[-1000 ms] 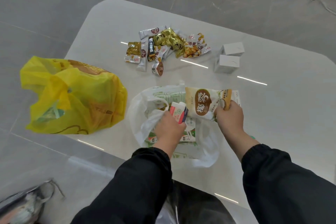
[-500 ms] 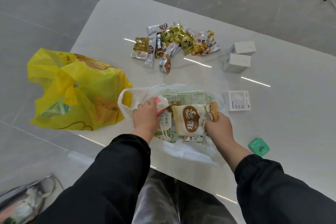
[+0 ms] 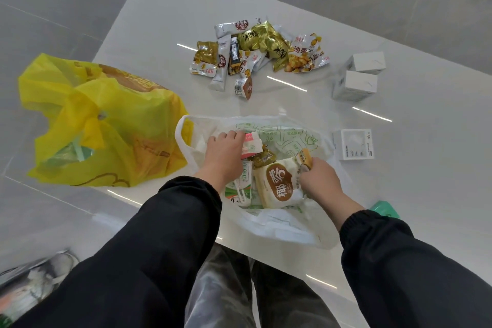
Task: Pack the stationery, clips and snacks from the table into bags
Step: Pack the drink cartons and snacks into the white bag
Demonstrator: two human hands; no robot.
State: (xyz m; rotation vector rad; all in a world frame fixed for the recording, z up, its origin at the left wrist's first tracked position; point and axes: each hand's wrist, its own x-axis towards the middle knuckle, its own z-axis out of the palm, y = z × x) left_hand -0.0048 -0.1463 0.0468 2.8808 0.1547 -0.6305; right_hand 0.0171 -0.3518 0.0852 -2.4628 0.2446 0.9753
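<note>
The cream-and-brown soft snack pouch lies in the open mouth of the white plastic bag with green print. Its long axis runs from my right fingers back toward my body and slightly leftward, so it sits between my two hands. My right hand pinches the pouch's far corner, fingers curled over it. My left hand is the one nearer the bag's loop handle, and its fingers are curled round a small pink-and-white packet. Between my two sets of fingers, a green-and-white carton and a small olive-green packet already lie in the bag. I judge that both items only need letting go, since the opening lies right under my fingers. Left of my left fingers slumps the yellow plastic bag, with something greenish showing through it. Well beyond both hands, on the white worktop, waits the heap of small snack packets, roughly ahead of my left fingers. Two white cardboard boxes stand beyond my right fingers, and a flat white box lies just to their right.
</note>
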